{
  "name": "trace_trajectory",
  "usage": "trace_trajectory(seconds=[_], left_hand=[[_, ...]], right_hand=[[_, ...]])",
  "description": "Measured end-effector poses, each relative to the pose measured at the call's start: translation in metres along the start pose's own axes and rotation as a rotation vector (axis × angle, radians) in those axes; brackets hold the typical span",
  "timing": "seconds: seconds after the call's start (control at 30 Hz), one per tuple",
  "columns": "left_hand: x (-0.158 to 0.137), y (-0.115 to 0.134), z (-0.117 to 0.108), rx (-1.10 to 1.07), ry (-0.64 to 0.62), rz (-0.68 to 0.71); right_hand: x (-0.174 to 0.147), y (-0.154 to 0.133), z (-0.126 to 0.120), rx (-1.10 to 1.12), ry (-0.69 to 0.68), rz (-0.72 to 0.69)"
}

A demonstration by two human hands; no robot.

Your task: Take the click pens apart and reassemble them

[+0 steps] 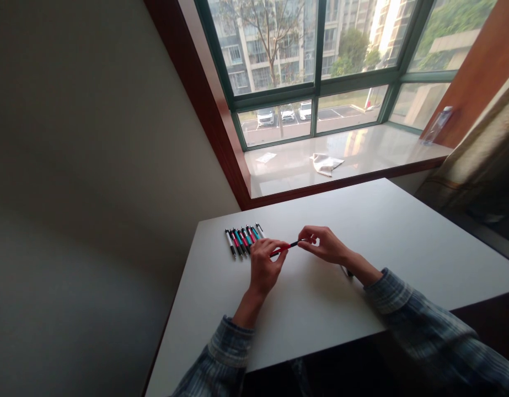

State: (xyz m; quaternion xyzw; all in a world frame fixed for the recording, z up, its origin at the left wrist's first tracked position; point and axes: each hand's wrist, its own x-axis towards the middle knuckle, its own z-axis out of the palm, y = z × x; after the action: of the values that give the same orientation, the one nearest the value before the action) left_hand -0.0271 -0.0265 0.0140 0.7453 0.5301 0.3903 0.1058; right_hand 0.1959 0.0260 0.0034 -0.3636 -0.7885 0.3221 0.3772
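Above the white table a red pen (pixel 284 248) with black ends is held between my two hands. My left hand (pixel 266 263) is closed round its red barrel, thumb and fingertips pinching it. My right hand (pixel 325 243) pinches the dark end of the same pen between thumb and fingers. Beside my left hand lies a row of several pens (pixel 240 241), white, red and teal with black grips, side by side on the table; my left hand hides part of the row. A small dark object (pixel 347 271) lies partly hidden under my right wrist.
The white table (pixel 312 320) stands against the wall at left and the window sill (pixel 287 176) at the back. On the sill are a crumpled white cloth (pixel 326 164), a flat white paper (pixel 266 157) and a clear bottle (pixel 438 127). A curtain (pixel 465 149) hangs at right.
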Motion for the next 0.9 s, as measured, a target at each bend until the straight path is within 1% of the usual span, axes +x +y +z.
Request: trace_trajectory(seconds=[0.1,0.2,0.33,0.47,0.57,0.73,0.8,0.9], left_hand=[[-0.0005,0.0,0.0002,0.002,-0.011,0.001],[-0.0005,0.0004,0.0002,0.006,-0.004,0.002],[-0.0003,0.0012,-0.0002,0.007,-0.004,0.009],[-0.0007,0.0009,-0.0003,0.02,-0.004,0.001],[-0.0013,0.0,0.0001,0.036,-0.006,0.012],[-0.0018,-0.0015,0.0012,0.053,-0.023,0.039],[-0.0015,-0.0026,0.0016,0.053,-0.025,0.038],[-0.0014,-0.0051,0.0023,0.061,-0.027,0.046]], right_hand=[[0.0,-0.0006,-0.0001,-0.007,-0.014,0.034],[0.0001,-0.0009,-0.0001,0.027,-0.006,0.029],[-0.0002,-0.0005,0.0001,-0.044,-0.043,0.039],[-0.0008,0.0001,-0.0002,-0.001,0.0,-0.012],[-0.0004,0.0013,0.0004,-0.06,0.015,-0.032],[0.0003,0.0026,0.0007,-0.157,-0.011,0.0],[-0.0001,0.0024,-0.0002,-0.136,-0.011,-0.006],[-0.0011,0.0021,-0.0016,-0.049,-0.002,-0.039]])
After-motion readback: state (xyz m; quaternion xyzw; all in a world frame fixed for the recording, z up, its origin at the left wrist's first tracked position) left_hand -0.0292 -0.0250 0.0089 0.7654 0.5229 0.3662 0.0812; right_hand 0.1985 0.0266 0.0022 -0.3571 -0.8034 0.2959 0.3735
